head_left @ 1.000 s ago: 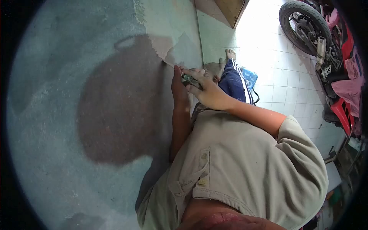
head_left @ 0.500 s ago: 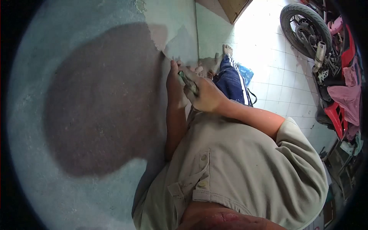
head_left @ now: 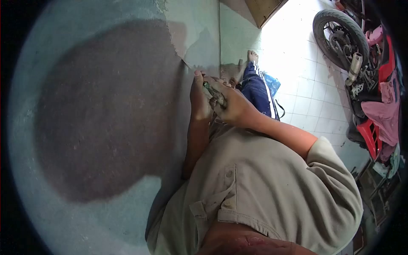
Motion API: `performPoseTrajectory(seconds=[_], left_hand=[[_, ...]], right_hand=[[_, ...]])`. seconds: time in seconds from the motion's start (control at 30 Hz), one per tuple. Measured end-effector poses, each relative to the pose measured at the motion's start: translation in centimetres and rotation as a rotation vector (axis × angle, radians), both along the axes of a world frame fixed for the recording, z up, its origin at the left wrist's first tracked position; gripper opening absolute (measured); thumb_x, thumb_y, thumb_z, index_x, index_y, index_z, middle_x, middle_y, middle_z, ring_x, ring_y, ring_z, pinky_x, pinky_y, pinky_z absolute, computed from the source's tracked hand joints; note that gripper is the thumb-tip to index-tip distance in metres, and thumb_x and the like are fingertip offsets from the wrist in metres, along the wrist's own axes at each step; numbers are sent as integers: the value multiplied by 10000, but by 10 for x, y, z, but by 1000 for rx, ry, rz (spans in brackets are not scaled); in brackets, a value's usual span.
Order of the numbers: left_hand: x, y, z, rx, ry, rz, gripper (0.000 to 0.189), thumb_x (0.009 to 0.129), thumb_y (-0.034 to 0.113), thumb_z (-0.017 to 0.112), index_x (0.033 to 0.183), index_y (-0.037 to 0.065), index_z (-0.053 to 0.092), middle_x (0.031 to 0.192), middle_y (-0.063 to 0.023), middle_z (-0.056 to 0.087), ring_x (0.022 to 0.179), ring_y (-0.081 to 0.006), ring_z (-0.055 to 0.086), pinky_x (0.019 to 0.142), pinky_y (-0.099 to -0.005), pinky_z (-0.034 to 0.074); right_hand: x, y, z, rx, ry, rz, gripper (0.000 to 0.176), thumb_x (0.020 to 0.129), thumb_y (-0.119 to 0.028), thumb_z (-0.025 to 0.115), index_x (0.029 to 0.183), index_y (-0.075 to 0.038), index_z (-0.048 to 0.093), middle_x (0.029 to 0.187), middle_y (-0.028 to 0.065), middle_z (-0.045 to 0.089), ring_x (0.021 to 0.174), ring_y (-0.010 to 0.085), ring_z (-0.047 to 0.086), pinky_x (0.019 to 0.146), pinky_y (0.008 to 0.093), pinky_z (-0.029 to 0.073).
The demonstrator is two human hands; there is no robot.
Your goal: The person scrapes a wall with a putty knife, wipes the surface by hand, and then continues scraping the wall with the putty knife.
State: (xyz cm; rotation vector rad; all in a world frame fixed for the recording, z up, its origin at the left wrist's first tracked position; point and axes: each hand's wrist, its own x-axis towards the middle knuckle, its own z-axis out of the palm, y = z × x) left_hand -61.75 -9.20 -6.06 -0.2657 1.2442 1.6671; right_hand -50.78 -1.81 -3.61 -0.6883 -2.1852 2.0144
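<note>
My right hand (head_left: pixel 239 106) is closed around a short hand tool with a green-tipped handle (head_left: pixel 217 95), smeared with pale, dried material. Its working end is hidden by the hands. Close beside it, my left hand (head_left: pixel 200 95) is near the wall with its thumb raised, the other fingers mostly out of sight. I cannot tell what the left hand holds. A thin dark edge (head_left: pixel 185 63) juts past the left thumb toward the wall (head_left: pixel 97 223). It reaches the lower end of a ragged border between two shades of the wall's coating.
A large head-shaped shadow (head_left: pixel 110 114) covers much of the wall. Below are a leg in dark blue trousers (head_left: pixel 256 91), a bare foot and a blue packet (head_left: pixel 272 84) on white tiles (head_left: pixel 299 95). A brown box-like corner (head_left: pixel 265 10) juts in above; a motorcycle (head_left: pixel 342 38) stands right.
Both hands have shifted slightly right and down in view, still close together. The right hand keeps its hold on the tool. The head shadow has spread a little leftward.
</note>
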Motion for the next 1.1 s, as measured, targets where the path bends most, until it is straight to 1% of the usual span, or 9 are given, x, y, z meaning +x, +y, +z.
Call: performPoseTrajectory(seconds=[0.07,0.13,0.23,0.27,0.3,0.6,0.7,0.93,1.1], left_hand=[[-5,0,-3,-31,-27,23,369,970,450,458,1058,92,447,813,-109,582,761,-260,607,772,-440,528],[-7,-4,-5,-80,-58,33,368,971,446,460,1061,90,444,811,-109,581,760,-262,608,771,-439,529],[1,2,-6,24,-46,42,400,986,456,415,1127,82,427,841,-103,617,736,-229,632,672,-350,530],[2,-1,-3,2,-48,39,379,989,444,417,1117,88,432,837,-98,614,729,-224,626,677,-351,526],[-2,-2,-4,-17,-44,33,358,992,432,419,1106,94,438,833,-93,610,722,-219,621,682,-351,523],[-14,5,-5,-35,11,-18,343,984,435,446,1018,102,521,857,-71,596,791,-188,603,746,-336,499],[2,5,9,-87,14,-1,347,981,448,446,994,112,532,849,-57,591,798,-177,596,763,-327,492],[-13,4,-4,111,-6,-73,368,972,469,455,1007,112,541,860,-46,594,812,-167,597,772,-327,494],[-13,11,-3,-62,62,-9,368,976,458,454,1040,108,546,868,-43,595,818,-175,600,766,-327,496]], right_hand=[[-3,1,-5,-16,46,-61,586,813,-62,561,1375,-52,395,1302,236,498,1210,389,474,1048,425,330],[-11,6,-1,135,6,-5,568,776,-64,547,1325,-4,413,1255,337,479,1150,453,488,1001,462,399],[-6,-2,-6,155,-32,-58,583,762,-63,548,1324,13,413,1265,342,471,1153,472,479,1012,460,392],[2,-4,2,194,-92,-37,571,824,-72,564,1371,-62,401,1292,236,508,1242,400,447,1075,448,295],[-4,2,0,203,-83,-44,571,824,-72,564,1371,-62,401,1292,236,508,1242,400,447,1075,448,295],[-9,4,-2,2,-199,88,575,817,-64,565,1371,-51,413,1231,300,527,1101,432,537,974,429,394],[0,-7,-6,130,-11,-81,566,818,-72,557,1366,-52,418,1242,299,518,1096,429,539,967,432,399],[-6,4,12,-4,-3,-39,619,821,-74,554,1407,-54,357,1270,305,497,1145,440,504,982,417,399],[-12,-1,5,46,-52,-73,624,818,-59,541,1411,-44,344,1299,303,474,1149,433,504,975,404,410]])
